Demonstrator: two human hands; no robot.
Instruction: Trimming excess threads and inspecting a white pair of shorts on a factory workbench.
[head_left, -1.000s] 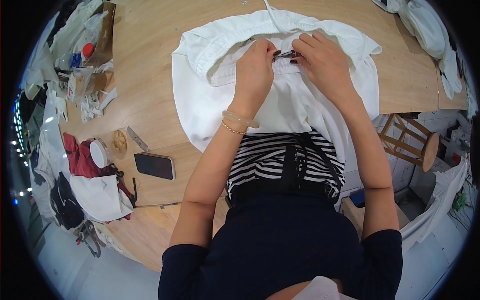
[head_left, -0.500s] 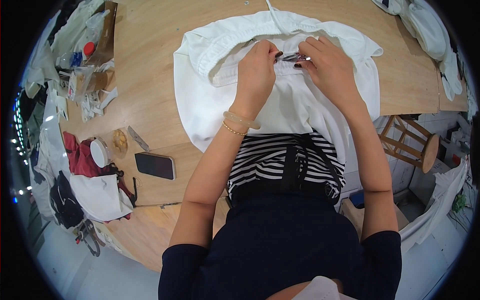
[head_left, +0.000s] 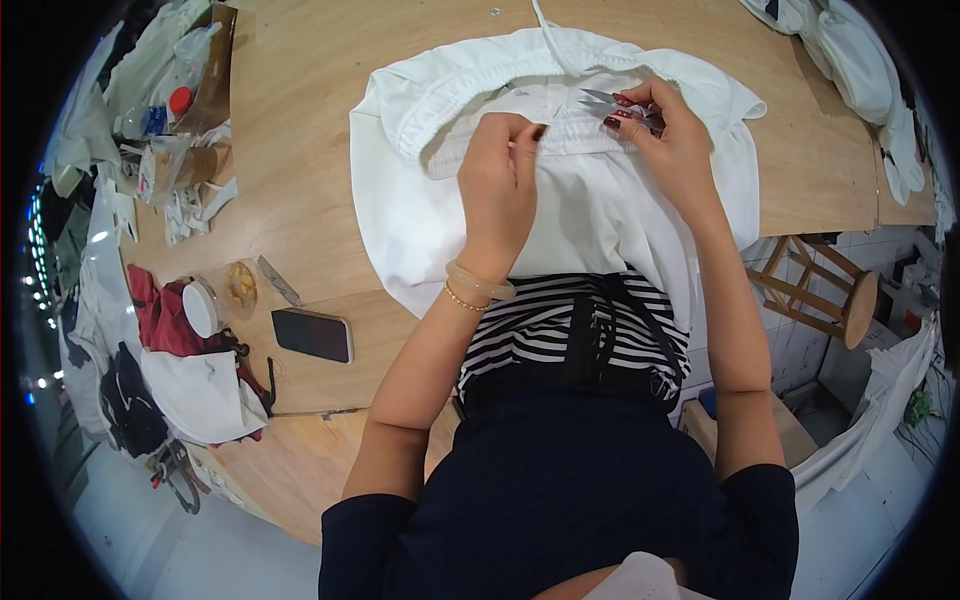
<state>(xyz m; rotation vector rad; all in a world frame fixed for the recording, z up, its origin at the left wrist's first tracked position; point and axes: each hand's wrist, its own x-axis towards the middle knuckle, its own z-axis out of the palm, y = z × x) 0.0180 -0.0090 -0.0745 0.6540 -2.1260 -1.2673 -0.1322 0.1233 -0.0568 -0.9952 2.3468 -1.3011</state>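
Observation:
A white garment (head_left: 400, 215) with a gathered elastic waistband (head_left: 575, 138) and a white drawstring (head_left: 547, 35) lies on the table in front of me. My right hand (head_left: 675, 145) grips a pair of thread snips (head_left: 600, 98), their pointed blades apart and directed left above the waistband opening. My left hand (head_left: 498, 185) is over the near side of the waistband, thumb and forefinger pinched together. Whatever sits between those fingertips is too small or hidden to name. A gap separates the snips from my left hand.
To the left lie a phone (head_left: 312, 335), a folding knife (head_left: 279, 281), a round white-lidded container (head_left: 203, 308) and red cloth (head_left: 160, 315). Bags and a red-capped bottle (head_left: 180, 101) crowd the far left. A wooden stool (head_left: 858, 308) stands at right, below white fabric (head_left: 850, 60).
My hands have drawn apart: the left moved slightly left and nearer me, the right slightly right. The snips have lifted off the spot by my left fingertips, and their blades now show spread.

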